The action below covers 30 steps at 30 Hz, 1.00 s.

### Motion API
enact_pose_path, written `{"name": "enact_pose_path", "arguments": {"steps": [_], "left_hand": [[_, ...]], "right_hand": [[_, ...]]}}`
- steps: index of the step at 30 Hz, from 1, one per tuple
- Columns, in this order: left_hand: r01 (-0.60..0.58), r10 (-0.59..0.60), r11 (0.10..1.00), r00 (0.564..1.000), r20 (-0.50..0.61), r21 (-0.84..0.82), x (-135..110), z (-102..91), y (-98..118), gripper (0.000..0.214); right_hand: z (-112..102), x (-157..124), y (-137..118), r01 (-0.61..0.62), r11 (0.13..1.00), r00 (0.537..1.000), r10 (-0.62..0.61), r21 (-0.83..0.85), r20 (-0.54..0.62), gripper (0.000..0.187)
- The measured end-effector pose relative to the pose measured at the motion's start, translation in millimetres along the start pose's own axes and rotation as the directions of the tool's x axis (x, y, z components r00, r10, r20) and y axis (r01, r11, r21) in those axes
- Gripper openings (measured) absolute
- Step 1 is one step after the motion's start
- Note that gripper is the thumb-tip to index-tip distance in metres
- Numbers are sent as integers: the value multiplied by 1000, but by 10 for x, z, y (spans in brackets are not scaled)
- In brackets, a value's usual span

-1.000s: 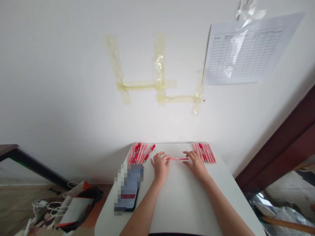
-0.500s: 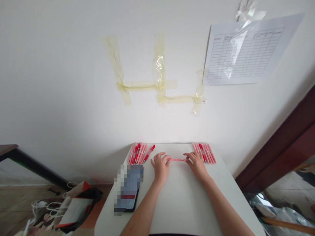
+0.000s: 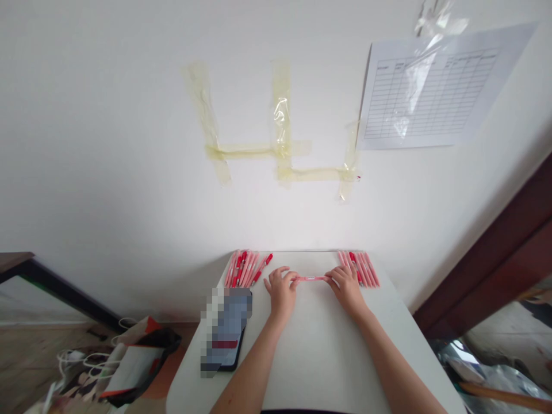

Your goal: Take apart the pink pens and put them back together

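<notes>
A single pink pen (image 3: pixel 311 279) lies crosswise above the white table (image 3: pixel 319 356), held at both ends. My left hand (image 3: pixel 281 290) pinches its left end and my right hand (image 3: pixel 347 286) pinches its right end, fingers closed on it. Left of my left hand lies a fanned pile of several pink and red pens (image 3: pixel 246 268). Just beyond my right hand is a neat row of several more pink pens (image 3: pixel 361 267).
A dark phone (image 3: pixel 224 330) rests on the table's left side near my left forearm. The white wall behind carries yellowed tape strips (image 3: pixel 280 123) and a printed table sheet (image 3: pixel 431 92). A bag and cables (image 3: pixel 125 362) sit on the floor at left.
My right hand's fingers have curled from lying over the pen's right end into a pinch on it. The pen stays between both hands at nearly the same place.
</notes>
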<state>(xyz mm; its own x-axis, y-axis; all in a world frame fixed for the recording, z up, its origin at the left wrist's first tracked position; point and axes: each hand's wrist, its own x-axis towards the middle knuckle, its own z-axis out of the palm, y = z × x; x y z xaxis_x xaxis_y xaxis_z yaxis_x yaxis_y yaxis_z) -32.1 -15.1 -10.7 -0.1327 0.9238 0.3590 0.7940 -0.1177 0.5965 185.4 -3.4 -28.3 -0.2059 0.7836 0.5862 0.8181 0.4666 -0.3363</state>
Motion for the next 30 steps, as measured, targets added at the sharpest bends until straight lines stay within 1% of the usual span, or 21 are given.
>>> {"name": "enact_pose_path", "arguments": {"steps": [6, 11, 14, 17, 19, 23, 30], "left_hand": [[-15, 15, 1000, 1000, 15, 4, 2, 24, -20, 15], [-23, 23, 1000, 1000, 3, -3, 0, 35, -21, 14], [-9, 9, 1000, 1000, 0, -14, 6, 30, -21, 14], [-4, 4, 1000, 1000, 1, -14, 10, 20, -19, 14], [-8, 8, 1000, 1000, 0, -9, 6, 16, -16, 14], [-19, 19, 1000, 1000, 1, -8, -7, 20, -4, 15], [-28, 28, 1000, 1000, -7, -6, -12, 27, 12, 14]], "right_hand": [[15, 0, 5, -30, 999, 999, 31, -33, 33, 31], [-7, -8, 17, -35, 999, 999, 35, -12, 29, 26], [-9, -12, 35, -18, 1000, 1000, 18, 25, 25, 34], [-3, -9, 50, 16, 999, 1000, -17, 34, 26, 22], [-1, -5, 50, 32, 999, 999, -32, 24, 11, 17], [-2, 0, 31, 28, 1000, 999, -28, -3, -26, 20], [4, -6, 13, -15, 1000, 1000, 15, 16, -8, 26]]}}
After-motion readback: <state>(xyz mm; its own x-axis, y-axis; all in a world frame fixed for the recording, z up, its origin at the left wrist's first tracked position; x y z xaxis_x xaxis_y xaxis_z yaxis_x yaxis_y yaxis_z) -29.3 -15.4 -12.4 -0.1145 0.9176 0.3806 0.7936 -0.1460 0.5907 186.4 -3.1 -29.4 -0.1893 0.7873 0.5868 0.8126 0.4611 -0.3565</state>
